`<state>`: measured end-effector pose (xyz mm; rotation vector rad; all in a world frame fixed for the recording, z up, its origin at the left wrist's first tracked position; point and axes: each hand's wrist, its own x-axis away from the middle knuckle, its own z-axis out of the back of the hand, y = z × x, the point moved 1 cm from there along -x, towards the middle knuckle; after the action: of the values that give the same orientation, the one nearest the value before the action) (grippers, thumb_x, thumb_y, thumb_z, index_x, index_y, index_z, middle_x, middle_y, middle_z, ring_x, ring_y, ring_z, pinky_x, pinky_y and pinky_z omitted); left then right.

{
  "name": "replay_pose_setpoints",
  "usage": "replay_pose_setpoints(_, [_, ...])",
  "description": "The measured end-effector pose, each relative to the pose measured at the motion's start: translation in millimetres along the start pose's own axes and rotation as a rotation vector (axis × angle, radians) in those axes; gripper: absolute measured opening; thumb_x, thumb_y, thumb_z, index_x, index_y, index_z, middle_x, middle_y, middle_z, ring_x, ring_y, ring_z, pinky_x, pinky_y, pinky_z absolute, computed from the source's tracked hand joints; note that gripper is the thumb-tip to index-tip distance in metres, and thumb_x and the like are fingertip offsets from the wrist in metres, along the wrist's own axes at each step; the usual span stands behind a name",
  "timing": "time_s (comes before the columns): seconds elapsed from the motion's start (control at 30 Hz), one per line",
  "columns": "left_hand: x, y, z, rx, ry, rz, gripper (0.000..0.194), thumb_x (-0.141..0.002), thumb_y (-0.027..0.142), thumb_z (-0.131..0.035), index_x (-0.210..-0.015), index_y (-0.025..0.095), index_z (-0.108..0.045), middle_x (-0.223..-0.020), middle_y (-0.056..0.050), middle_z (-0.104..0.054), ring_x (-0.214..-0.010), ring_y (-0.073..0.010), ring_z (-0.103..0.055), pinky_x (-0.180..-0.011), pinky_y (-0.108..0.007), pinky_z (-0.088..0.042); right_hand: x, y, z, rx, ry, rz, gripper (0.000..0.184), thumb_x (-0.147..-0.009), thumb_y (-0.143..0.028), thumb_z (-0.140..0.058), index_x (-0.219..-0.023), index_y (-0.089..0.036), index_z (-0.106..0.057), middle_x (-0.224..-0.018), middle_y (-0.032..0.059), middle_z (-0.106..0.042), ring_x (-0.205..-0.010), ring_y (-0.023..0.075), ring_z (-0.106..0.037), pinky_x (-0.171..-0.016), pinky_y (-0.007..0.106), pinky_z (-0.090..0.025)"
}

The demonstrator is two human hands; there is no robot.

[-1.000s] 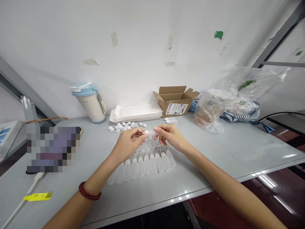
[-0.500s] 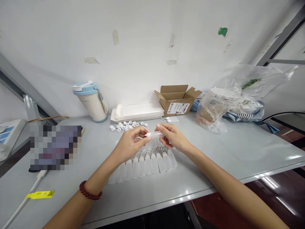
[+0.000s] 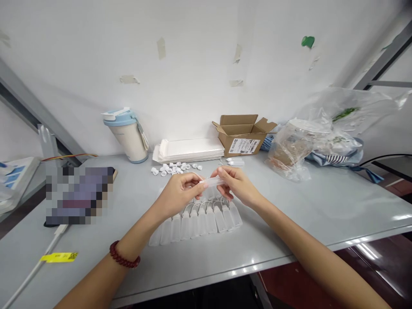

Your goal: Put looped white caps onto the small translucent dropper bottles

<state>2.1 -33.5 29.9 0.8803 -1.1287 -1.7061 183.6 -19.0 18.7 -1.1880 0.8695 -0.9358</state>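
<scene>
Above the table my two hands hold one small translucent squeeze bottle [image 3: 213, 182], lying sideways between them. My right hand [image 3: 237, 185] is closed around the bottle's body, thumb on top. My left hand [image 3: 179, 193] pinches the bottle's nozzle end, and its fingers mostly cover the tip. Below and behind the hands lies a row of several similar squeeze bottles [image 3: 193, 225], side by side, with thin white cap straps curving from their necks. More bottles behind that row are partly hidden by my hands. A scatter of small white caps [image 3: 174, 167] lies beyond my left hand.
Against the wall stand a cream tumbler [image 3: 128, 139], a stack of white boxes [image 3: 195, 149], and an open cardboard box [image 3: 241, 143]. Two bottles [image 3: 234, 162] lie before it. Plastic bags [image 3: 289, 148] sit at right; a phone [image 3: 80, 193] with a cable is at left.
My left fingers have closed further over the bottle's white tip, which showed more before. The whole view has shifted slightly; things on the table lie where they were.
</scene>
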Motion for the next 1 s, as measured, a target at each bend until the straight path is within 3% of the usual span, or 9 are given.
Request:
replay_pose_setpoints(0.17, [-2,-4,5.5,0.107,0.037,0.021,0.022,-0.077,0.037,-0.066,-0.077,0.015,-0.067,-0.064,0.000,-0.062,-0.059,-0.0117,-0.058,-0.061,-0.025,-0.049,1,-1,1,0.212,0.106,0.210,0.036,-0.074,-0.048,-0.066,-0.091,-0.016,-0.063,-0.059,-0.0042,-0.050,-0.051,0.0087,-0.049,-0.049,0.022,-0.040])
replay_pose_setpoints(0.47, [-4,-7,4.0,0.109,0.219,0.046,0.019,-0.065,0.030,-0.076,-0.075,0.014,-0.073,-0.079,-0.005,-0.070,-0.062,-0.0115,-0.056,-0.063,-0.026,-0.048,0,7,-5,0.150,0.101,0.128,0.036,-0.079,-0.049,-0.060,-0.085,-0.013,-0.063,-0.057,-0.0020,-0.054,-0.044,0.0074,-0.044,-0.044,0.022,-0.035])
replay_pose_setpoints(0.57, [-5,-9,4.0,0.161,0.176,0.072,0.025,-0.070,0.037,-0.073,-0.078,0.014,-0.072,-0.079,-0.005,-0.070,-0.064,-0.0120,-0.058,-0.063,-0.025,-0.050,-1,6,-4,0.132,0.109,0.140,0.035,-0.080,-0.048,-0.059,-0.084,-0.013,-0.064,-0.056,-0.0022,-0.053,-0.044,0.0074,-0.044,-0.044,0.021,-0.035])
replay_pose_setpoints(0.7, [-5,-12,5.6,0.136,0.077,0.116,0.041,-0.082,0.050,-0.057,-0.068,0.013,-0.067,-0.066,-0.005,-0.065,-0.053,-0.0109,-0.056,-0.048,-0.023,-0.046,-1,6,-1,0.127,0.120,0.170,0.034,-0.081,-0.047,-0.058,-0.084,-0.014,-0.064,-0.057,-0.0023,-0.053,-0.045,0.0073,-0.043,-0.045,0.021,-0.035])
replay_pose_setpoints(0.83, [-4,-10,6.0,0.089,0.054,0.107,0.043,-0.084,0.050,-0.053,-0.064,0.013,-0.063,-0.054,-0.001,-0.057,-0.045,-0.0089,-0.050,-0.043,-0.022,-0.042,0,6,-2,0.136,0.109,0.163,0.033,-0.082,-0.047,-0.057,-0.084,-0.014,-0.063,-0.054,-0.0037,-0.050,-0.045,0.0071,-0.041,-0.045,0.021,-0.034])
replay_pose_setpoints(1.0, [-2,-6,3.6,0.009,0.050,0.028,0.032,-0.083,0.042,-0.057,-0.067,0.014,-0.061,-0.055,0.001,-0.057,-0.050,-0.0100,-0.054,-0.053,-0.023,-0.048,1,3,-4,0.141,0.135,0.144,0.037,-0.081,-0.050,-0.057,-0.077,-0.014,-0.061,-0.050,-0.0048,-0.046,-0.044,0.0073,-0.039,-0.045,0.022,-0.032])
